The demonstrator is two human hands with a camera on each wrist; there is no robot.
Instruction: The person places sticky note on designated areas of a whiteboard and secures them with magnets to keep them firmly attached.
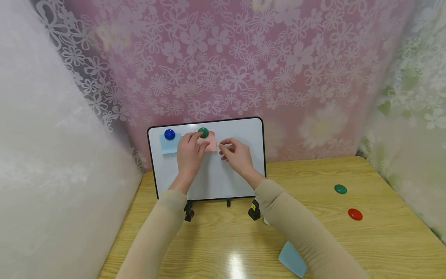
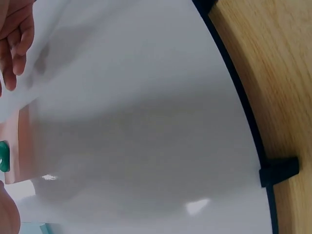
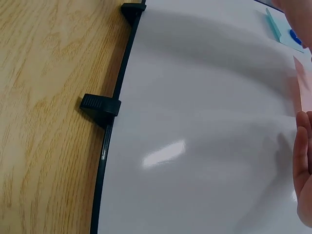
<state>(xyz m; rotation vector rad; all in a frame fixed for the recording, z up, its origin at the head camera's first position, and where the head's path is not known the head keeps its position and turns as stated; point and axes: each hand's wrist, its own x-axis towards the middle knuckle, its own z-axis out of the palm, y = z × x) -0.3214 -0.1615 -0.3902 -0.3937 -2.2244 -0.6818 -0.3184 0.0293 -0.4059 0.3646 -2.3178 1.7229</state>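
Note:
A whiteboard with a black frame leans upright at the back of the table. On its upper part, a pink sticky note lies under a round green magnet. My left hand is over the note's left side, a fingertip at the magnet's lower edge and the thumb in front of the paper. Just right of the note, my right hand has its fingers loosely bent, with nothing visible in them. Left of the left hand, a light-blue note hangs under a blue magnet.
Another green magnet and a red magnet lie on the table at right. A blue note is partly covered by the right sleeve. Black feet stick out below the board. A floral curtain hangs behind.

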